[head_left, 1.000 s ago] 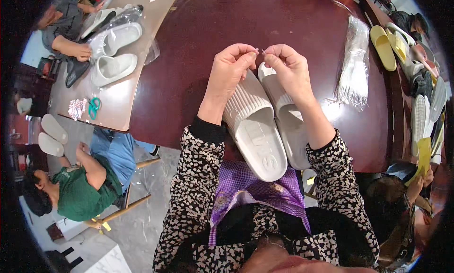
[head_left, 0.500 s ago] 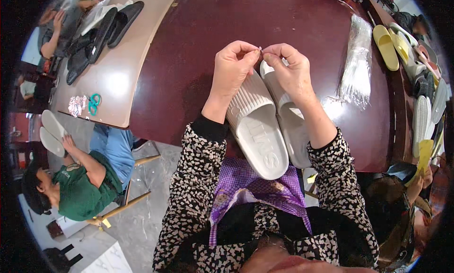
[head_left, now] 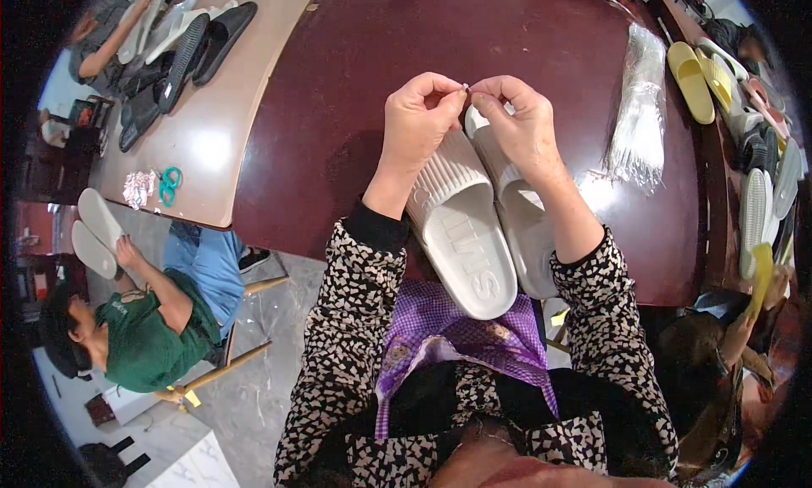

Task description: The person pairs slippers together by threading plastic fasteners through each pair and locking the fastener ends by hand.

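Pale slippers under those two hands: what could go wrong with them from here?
The left slipper seems to reach past the edge of the dark red table, so a bump might tip it toward the purple apron.

The tiny piece pinched between the left grip and the right grip could slip away; it is too small to make out, so it may be hard to find again.

Beside a purple checked apron (head_left: pixel 499 337), black sleeves (head_left: pixel 342 327) carry jagged cream patches. Above it, the left cuff (head_left: pixel 377 227) is plain black.
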`<state>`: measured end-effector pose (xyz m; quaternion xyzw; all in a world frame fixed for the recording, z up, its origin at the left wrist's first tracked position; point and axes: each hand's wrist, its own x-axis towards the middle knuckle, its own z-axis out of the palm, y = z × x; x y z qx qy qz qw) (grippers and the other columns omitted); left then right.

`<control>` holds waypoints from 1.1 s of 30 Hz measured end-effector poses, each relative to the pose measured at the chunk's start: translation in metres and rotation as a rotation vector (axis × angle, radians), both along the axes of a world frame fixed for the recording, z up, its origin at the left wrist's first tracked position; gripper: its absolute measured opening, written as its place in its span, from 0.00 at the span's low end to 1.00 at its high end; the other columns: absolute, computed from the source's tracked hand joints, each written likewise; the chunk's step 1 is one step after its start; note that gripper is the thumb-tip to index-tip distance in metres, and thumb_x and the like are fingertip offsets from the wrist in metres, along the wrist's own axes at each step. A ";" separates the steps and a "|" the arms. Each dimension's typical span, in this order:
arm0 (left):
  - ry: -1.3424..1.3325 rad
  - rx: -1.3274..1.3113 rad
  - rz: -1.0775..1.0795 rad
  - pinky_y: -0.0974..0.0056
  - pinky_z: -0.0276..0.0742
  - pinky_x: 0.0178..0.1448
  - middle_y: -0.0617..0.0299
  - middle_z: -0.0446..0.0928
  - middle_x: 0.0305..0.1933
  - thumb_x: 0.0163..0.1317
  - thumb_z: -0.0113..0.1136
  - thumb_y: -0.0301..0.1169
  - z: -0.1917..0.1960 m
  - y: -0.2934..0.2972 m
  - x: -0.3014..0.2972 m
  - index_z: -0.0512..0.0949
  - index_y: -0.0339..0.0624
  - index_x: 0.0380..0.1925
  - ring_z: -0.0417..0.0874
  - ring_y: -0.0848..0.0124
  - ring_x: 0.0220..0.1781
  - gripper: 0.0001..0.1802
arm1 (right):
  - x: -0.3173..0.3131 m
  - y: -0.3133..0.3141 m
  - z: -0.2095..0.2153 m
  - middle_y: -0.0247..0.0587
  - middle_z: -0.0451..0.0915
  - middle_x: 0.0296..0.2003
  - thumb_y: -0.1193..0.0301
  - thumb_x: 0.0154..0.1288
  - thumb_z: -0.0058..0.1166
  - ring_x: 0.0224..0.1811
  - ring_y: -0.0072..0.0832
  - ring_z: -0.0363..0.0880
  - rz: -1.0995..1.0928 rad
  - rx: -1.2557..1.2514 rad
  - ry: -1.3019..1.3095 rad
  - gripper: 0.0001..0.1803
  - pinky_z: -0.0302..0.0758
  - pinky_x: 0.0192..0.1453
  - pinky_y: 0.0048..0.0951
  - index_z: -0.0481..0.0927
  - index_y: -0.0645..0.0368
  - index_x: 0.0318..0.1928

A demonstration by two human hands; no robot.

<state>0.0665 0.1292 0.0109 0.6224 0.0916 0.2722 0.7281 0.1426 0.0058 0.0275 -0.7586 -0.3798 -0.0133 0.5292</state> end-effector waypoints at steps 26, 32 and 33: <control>-0.021 -0.136 -0.242 0.79 0.63 0.25 0.73 0.74 0.26 0.57 0.57 0.25 -0.015 0.010 0.006 0.80 0.41 0.31 0.67 0.86 0.23 0.04 | 0.002 -0.007 0.001 0.29 0.74 0.31 0.81 0.61 0.51 0.36 0.14 0.72 0.197 0.150 0.141 0.06 0.70 0.44 0.19 0.71 0.62 0.39; 0.023 -0.122 -0.276 0.79 0.63 0.25 0.72 0.74 0.25 0.56 0.58 0.25 -0.016 0.011 0.005 0.80 0.40 0.31 0.67 0.85 0.22 0.04 | 0.002 -0.005 -0.002 0.29 0.74 0.31 0.81 0.61 0.51 0.36 0.14 0.72 0.215 0.159 0.132 0.07 0.71 0.43 0.18 0.71 0.62 0.40; 0.023 -0.125 -0.271 0.78 0.63 0.25 0.72 0.74 0.24 0.56 0.58 0.26 -0.016 0.010 0.004 0.80 0.40 0.31 0.68 0.85 0.21 0.04 | 0.002 -0.005 -0.003 0.29 0.74 0.31 0.80 0.61 0.51 0.36 0.14 0.72 0.212 0.161 0.130 0.07 0.71 0.43 0.18 0.72 0.62 0.40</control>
